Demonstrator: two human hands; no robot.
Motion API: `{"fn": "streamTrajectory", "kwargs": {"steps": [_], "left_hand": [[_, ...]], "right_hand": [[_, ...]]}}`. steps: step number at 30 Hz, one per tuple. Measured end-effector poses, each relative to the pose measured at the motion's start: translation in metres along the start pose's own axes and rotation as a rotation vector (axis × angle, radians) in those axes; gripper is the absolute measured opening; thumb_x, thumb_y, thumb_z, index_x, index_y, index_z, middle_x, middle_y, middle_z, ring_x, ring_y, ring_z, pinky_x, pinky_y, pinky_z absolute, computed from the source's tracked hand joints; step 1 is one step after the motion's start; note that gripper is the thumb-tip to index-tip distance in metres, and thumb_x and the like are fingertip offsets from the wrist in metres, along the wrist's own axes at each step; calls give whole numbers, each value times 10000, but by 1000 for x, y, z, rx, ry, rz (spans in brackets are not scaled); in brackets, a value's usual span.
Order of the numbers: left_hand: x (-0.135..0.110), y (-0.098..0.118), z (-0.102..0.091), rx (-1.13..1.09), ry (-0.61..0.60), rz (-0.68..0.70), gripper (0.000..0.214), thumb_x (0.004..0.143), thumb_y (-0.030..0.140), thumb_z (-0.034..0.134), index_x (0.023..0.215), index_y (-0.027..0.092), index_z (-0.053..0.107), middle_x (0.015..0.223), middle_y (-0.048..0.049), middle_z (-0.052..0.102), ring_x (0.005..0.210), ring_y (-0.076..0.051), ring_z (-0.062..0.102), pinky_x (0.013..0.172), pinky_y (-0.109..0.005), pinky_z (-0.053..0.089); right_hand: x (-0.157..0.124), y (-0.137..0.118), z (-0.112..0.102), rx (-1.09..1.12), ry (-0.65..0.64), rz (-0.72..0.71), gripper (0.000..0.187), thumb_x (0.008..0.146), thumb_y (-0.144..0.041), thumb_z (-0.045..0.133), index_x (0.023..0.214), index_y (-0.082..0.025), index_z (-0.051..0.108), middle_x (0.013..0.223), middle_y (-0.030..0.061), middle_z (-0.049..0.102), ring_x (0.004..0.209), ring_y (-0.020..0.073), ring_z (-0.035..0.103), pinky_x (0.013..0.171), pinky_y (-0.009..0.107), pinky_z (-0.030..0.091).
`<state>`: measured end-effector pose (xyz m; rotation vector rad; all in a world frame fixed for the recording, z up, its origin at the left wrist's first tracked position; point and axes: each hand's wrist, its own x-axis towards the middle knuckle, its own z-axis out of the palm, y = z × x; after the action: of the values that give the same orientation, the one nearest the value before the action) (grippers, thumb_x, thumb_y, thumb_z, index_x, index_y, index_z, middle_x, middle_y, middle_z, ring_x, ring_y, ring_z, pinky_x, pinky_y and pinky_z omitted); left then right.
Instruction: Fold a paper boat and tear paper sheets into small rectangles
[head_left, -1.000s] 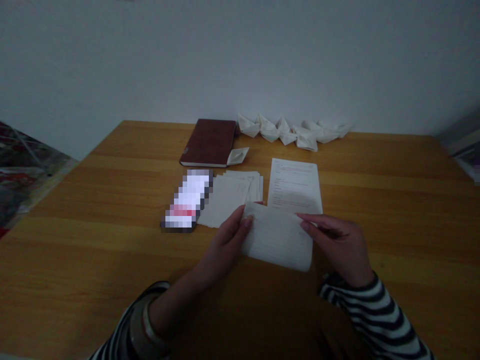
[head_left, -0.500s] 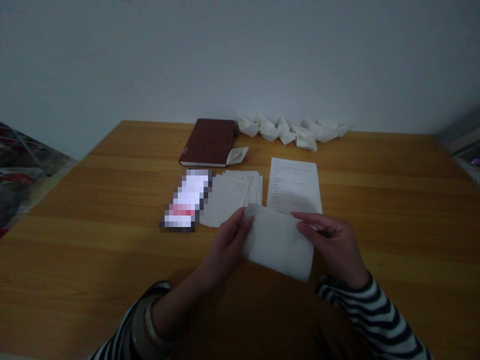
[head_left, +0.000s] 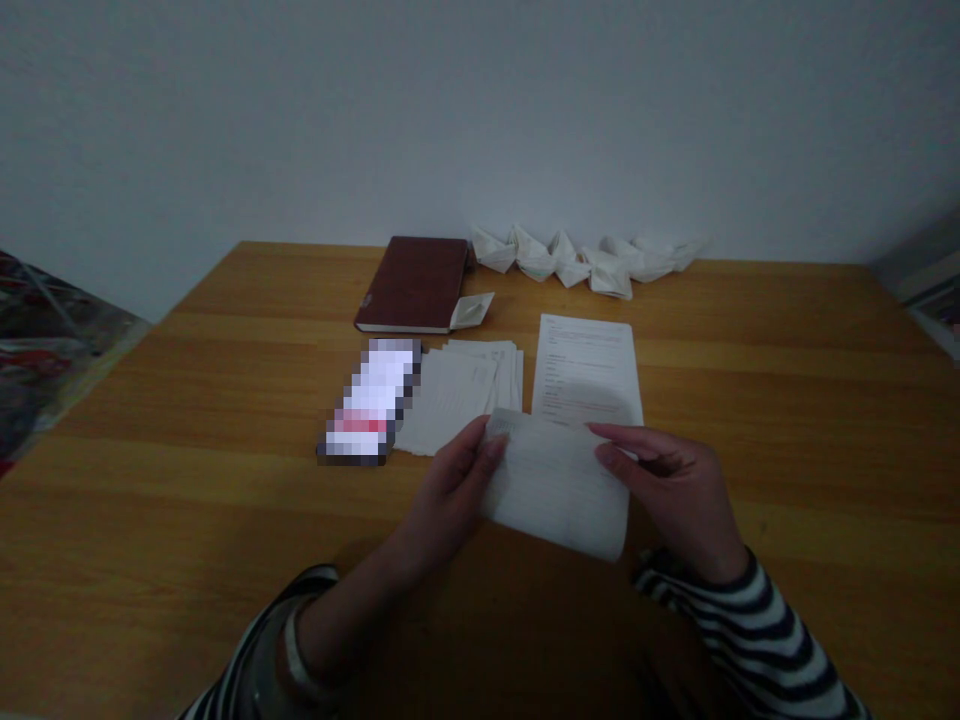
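Note:
My left hand (head_left: 452, 490) and my right hand (head_left: 675, 472) hold a white sheet of paper (head_left: 555, 487) between them, pinching its left and right edges above the wooden table. The sheet looks bent, with faint print on it. Just beyond it, a printed page (head_left: 586, 368) lies flat, its lower edge hidden behind the held sheet. A stack of loose paper sheets (head_left: 465, 392) lies nearest my left hand, its near corner close to my fingers.
A pixelated phone (head_left: 367, 400) lies left of the stack. Beyond are a dark red notebook (head_left: 412, 285) and a small folded paper (head_left: 472, 310). Several folded paper boats (head_left: 585, 257) line the wall behind the wooden table (head_left: 187, 450). Patterned fabric (head_left: 45, 350) shows at left.
The held sheet's near right corner has dropped slightly toward me, and my hands have shifted only a little. The view has moved slightly, and nothing on the table has been moved.

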<state>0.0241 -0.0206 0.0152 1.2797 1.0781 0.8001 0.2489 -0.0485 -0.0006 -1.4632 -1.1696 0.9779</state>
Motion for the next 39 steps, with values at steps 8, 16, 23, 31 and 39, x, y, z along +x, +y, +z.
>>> {"fn": "streamTrajectory", "kwargs": {"steps": [8,16,23,31,39], "left_hand": [[0,-7,-6,22,34,33,245,952,401,478,1026,197,591,846,-27,583,767,-151,500,675,-259,427],[0,-7,-5,15,50,68,211,956,377,487,993,195,589,805,-10,554,753,-141,494,662,-240,429],[1,-6,-4,-25,39,111,168,957,345,492,956,207,588,803,-7,576,741,-132,508,636,-231,426],[2,-9,-5,-67,34,80,179,960,343,504,1002,210,615,808,-3,598,729,-119,532,624,-222,435],[4,-9,-5,-84,74,43,206,948,353,514,1027,202,629,847,-28,667,734,-128,570,616,-220,455]], "right_hand": [[-3,-6,-3,85,97,21,254,691,-237,799,941,-270,774,746,9,775,612,126,690,588,222,583],[-10,-13,3,84,95,17,236,701,-195,764,930,-250,775,691,-7,754,522,93,620,498,186,521],[-9,-11,2,95,84,29,261,700,-201,777,946,-285,773,705,-14,768,540,74,629,525,157,515],[-8,-9,2,43,102,-45,211,722,-214,764,916,-295,784,775,2,786,614,112,694,581,195,567],[-8,-3,2,-83,87,-93,207,769,-250,730,970,-267,776,786,8,777,618,113,679,561,203,545]]}}
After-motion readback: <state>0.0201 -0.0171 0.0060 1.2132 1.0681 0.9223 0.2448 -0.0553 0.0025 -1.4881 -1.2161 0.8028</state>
